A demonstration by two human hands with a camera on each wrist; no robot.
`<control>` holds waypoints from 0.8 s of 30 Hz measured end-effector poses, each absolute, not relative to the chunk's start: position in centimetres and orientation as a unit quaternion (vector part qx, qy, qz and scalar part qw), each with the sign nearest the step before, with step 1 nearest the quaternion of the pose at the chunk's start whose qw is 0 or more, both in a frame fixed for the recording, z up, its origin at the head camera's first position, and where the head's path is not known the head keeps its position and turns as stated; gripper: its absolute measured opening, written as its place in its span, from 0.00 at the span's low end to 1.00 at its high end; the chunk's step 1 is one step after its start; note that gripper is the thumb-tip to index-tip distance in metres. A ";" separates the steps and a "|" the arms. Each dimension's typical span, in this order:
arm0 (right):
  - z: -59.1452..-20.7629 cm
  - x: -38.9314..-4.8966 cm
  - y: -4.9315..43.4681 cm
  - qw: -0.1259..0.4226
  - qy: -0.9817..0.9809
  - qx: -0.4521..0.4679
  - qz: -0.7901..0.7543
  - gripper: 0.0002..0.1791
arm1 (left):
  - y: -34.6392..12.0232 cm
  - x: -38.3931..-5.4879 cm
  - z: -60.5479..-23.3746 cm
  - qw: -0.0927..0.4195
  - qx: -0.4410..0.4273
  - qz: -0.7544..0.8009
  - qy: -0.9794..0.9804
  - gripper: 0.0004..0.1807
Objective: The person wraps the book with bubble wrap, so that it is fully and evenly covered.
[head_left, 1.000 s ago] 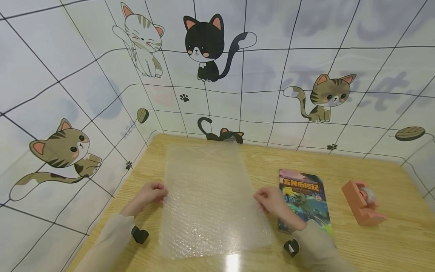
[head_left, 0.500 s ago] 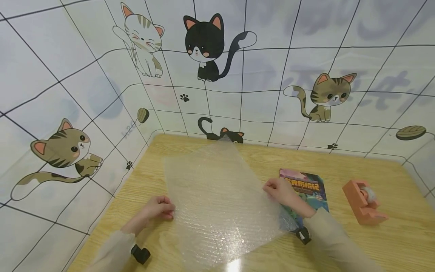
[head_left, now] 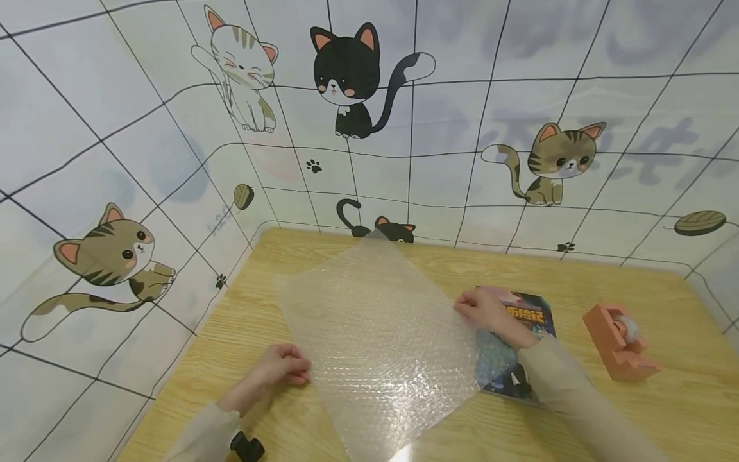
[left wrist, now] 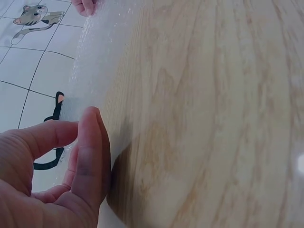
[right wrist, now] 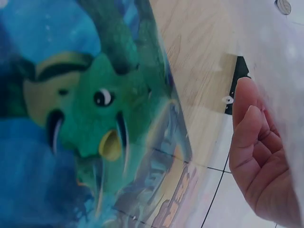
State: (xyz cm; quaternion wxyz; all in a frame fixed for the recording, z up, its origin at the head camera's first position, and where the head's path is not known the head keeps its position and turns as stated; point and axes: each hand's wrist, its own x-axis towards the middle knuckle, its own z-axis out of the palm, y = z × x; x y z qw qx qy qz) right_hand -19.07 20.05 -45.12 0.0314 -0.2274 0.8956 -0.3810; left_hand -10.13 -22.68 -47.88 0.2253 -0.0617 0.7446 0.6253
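Observation:
A clear sheet of bubble wrap (head_left: 381,340) lies turned cornerwise between the two hands in the head view, its far corner by the wall. My left hand (head_left: 283,366) pinches its left edge between thumb and fingers. At the opposite edge, my right hand (head_left: 487,314) pinches the sheet above a colourful book (head_left: 528,314). The sheet's right corner overlaps the book's lower part. In the left wrist view, thumb and forefinger of the left hand (left wrist: 71,161) meet at the film. The right wrist view shows the right hand (right wrist: 261,161) beside the film, with the book cover (right wrist: 95,104) close by.
An orange tape dispenser (head_left: 618,343) with a roll of tape stands right of the book. The wooden table (head_left: 652,423) ends against a wall covering (head_left: 450,115) printed with cats and grid lines. A black wrist camera (head_left: 248,444) sits under the left sleeve.
The bubble wrap has turned from lying nearly straight to cornerwise, its right corner now over the book. My left hand moved nearer and rightward; my right hand moved away and rightward, both gripping it.

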 end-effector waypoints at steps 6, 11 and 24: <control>-45.2 -19.6 20.2 0.055 0.903 -0.202 -0.375 0.08 | -22.4 -10.0 -47.9 0.222 -0.069 0.627 0.744 0.03; -45.4 -19.7 20.2 0.065 0.904 -0.187 -0.378 0.09 | -22.2 -9.9 -47.8 0.216 -0.075 0.628 0.744 0.03; -46.0 -19.8 20.3 0.030 0.904 -0.202 -0.376 0.08 | -22.2 -10.0 -47.9 0.210 -0.074 0.644 0.732 0.03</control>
